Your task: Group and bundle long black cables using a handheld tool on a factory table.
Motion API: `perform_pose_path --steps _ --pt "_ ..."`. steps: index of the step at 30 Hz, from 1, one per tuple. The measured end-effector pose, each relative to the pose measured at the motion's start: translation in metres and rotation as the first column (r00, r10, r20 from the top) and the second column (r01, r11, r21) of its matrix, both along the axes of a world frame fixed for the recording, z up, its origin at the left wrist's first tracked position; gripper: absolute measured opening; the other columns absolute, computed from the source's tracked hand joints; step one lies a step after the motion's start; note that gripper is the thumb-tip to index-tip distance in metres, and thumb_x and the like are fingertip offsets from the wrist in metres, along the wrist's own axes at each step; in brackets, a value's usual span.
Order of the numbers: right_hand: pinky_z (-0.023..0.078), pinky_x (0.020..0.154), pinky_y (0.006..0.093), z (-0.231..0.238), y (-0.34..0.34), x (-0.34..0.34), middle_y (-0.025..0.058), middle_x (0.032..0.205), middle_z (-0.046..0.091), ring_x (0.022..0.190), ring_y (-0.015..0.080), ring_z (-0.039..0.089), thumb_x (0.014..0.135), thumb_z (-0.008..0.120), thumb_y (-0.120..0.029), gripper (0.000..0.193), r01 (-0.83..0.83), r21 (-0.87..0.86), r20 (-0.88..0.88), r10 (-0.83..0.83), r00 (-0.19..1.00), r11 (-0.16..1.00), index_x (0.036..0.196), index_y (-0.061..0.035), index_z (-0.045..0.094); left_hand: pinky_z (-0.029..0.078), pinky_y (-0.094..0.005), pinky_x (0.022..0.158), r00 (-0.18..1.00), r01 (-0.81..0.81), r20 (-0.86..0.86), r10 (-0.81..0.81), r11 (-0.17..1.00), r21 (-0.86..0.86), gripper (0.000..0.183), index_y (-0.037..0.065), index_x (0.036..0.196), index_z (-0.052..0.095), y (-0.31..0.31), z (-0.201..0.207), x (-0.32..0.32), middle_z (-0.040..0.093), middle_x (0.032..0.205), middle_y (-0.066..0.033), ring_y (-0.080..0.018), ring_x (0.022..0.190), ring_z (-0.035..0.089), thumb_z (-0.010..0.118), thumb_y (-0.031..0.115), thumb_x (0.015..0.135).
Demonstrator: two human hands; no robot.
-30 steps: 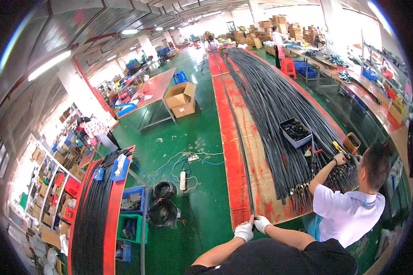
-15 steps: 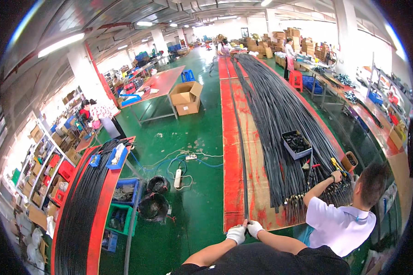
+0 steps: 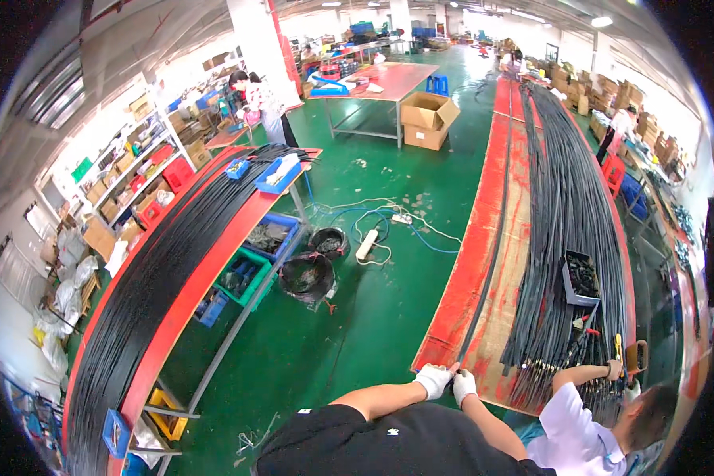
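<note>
One long black cable (image 3: 481,305) lies along the left side of a red-topped bench (image 3: 443,337), stretching toward its far end. At the bench's near edge my left hand (image 3: 434,381), in a white glove with bare fingertips, pinches the near end of this cable. My right hand (image 3: 464,386), gloved in white too, is closed at the same end, close beside the left. The fingers cover the tip of the cable. To the right a thick spread of black cables (image 3: 567,198) covers much of the bench, with stripped-looking ends toward me.
A co-worker in a white shirt (image 3: 575,420) leans over the bench at my right, one hand near yellow-handled pliers (image 3: 617,347). A box of black parts (image 3: 581,278) sits on the cables. At left stands another cable-covered bench (image 3: 178,317); black bins (image 3: 307,278) and a power strip (image 3: 366,245) lie between.
My view has turned left, so the benches appear further right and more of the left bench shows. Both hands stay at the near end of the cable.
</note>
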State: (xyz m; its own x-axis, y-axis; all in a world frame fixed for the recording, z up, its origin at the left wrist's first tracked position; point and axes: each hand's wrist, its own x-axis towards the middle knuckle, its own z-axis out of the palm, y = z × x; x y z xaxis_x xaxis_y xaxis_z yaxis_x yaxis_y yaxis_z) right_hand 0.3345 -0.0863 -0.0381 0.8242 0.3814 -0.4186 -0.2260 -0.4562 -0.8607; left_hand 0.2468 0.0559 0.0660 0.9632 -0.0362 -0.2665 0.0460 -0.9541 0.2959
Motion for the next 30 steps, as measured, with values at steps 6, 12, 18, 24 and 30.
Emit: perform_pose_path --steps 6,12,18,24,30 --pt "0.054 0.084 0.0414 -0.001 0.002 0.0 0.0213 0.104 0.075 0.093 0.0303 0.07 0.097 0.054 -0.01 0.029 0.01 0.012 -0.049 -0.009 0.999 1.0 0.116 0.0053 0.071 0.057 -0.0467 0.09 1.0 -0.021 0.016 0.021 1.0 -0.023 0.078 0.013 0.165 0.032 0.0 -0.006 0.0 0.072 0.117 -0.0194 -0.0368 0.104 0.073 0.064 0.02 0.094" --pt "0.054 0.082 0.0415 0.01 0.006 -0.004 0.021 0.106 0.076 0.093 0.0289 0.071 0.098 0.053 -0.011 0.03 0.021 -0.023 -0.059 -0.022 0.998 1.0 0.116 0.0052 0.07 0.056 -0.0476 0.093 1.0 -0.021 0.012 0.022 0.998 -0.052 0.078 0.013 0.164 0.033 0.006 -0.009 0.0 0.071 0.118 -0.0194 -0.038 0.107 0.072 0.063 0.017 0.093" --pt "0.054 0.085 0.042 0.016 0.005 -0.006 0.0241 0.106 0.075 0.097 0.0338 0.072 0.097 0.057 -0.019 0.032 -0.009 -0.066 0.004 0.01 1.0 0.998 0.116 0.0034 0.071 0.057 -0.0471 0.093 1.0 -0.005 -0.005 0.004 0.997 -0.077 0.074 0.013 0.164 0.033 0.006 -0.005 0.001 0.072 0.115 -0.0189 -0.0365 0.11 0.071 0.059 0.016 0.094" --pt "0.055 0.093 0.0428 0.002 -0.001 -0.001 0.026 0.115 0.075 0.107 0.0379 0.072 0.097 0.058 -0.023 0.038 0.036 -0.058 -0.058 -0.039 0.998 0.998 0.121 0.003 0.07 0.056 -0.0474 0.094 0.999 0.036 -0.011 -0.036 0.999 -0.002 0.082 0.015 0.165 0.032 -0.005 -0.013 0.009 0.071 0.118 -0.0186 -0.0378 0.108 0.071 0.065 0.024 0.09" --pt "0.055 0.083 0.0388 0.034 0.007 -0.011 0.0207 0.11 0.075 0.097 0.0282 0.071 0.1 0.057 -0.018 0.035 0.022 -0.041 -0.088 -0.025 0.996 0.999 0.125 0.004 0.069 0.056 -0.0485 0.094 1.0 0.022 -0.02 -0.022 1.0 -0.002 0.09 0.015 0.164 0.035 0.0 -0.013 0.006 0.071 0.119 -0.0201 -0.0387 0.109 0.071 0.075 0.027 0.084"
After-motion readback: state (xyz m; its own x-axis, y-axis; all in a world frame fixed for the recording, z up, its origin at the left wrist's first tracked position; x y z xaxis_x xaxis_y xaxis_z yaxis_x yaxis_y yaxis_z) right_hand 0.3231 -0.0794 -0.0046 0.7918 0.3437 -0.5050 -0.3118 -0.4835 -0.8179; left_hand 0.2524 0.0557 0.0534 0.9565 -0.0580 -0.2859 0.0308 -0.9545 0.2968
